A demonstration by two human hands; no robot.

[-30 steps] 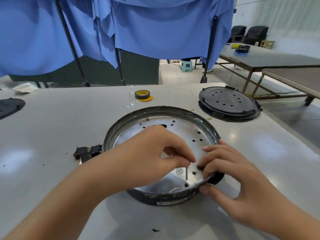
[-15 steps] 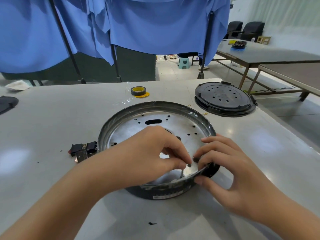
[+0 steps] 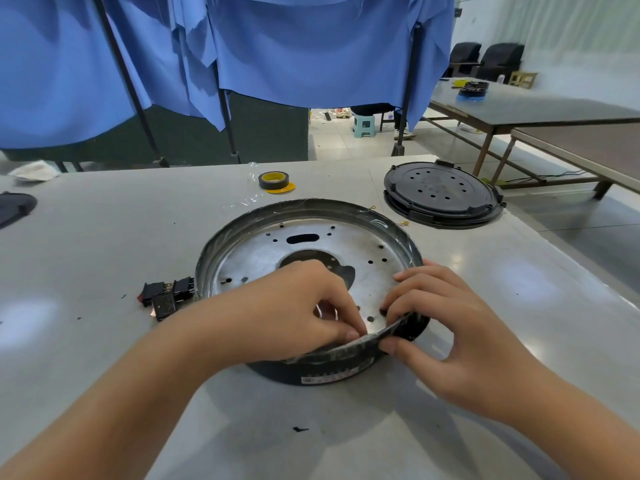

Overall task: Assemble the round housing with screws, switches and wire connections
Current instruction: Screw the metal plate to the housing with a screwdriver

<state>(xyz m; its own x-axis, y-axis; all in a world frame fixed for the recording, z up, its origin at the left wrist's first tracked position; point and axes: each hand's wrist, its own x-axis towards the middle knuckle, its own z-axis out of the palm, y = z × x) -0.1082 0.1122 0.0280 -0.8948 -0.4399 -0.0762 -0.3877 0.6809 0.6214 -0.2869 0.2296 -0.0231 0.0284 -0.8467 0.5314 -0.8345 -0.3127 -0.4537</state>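
Round black-walled metal housing [image 3: 311,271] on grey table [image 3: 86,244], nearest item. Right hand [image 3: 446,327] pinches its near rim; left hand [image 3: 294,313], beside it inside the rim, fingertips pinched together, contents hidden. Black rocker switches [image 3: 166,296]: left of housing, nearer left hand. Black round lid [image 3: 441,194]: beyond housing, right.

Round metal housing [image 3: 263,251] flat on table [image 3: 86,244]

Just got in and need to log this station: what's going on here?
A person is working on the round housing on the table. The right hand pinches its near rim, and the left hand reaches inside beside it, fingertips pinched together; what they hold is hidden. The switches lie unmounted left of the housing, the black cover and tape roll beyond it.
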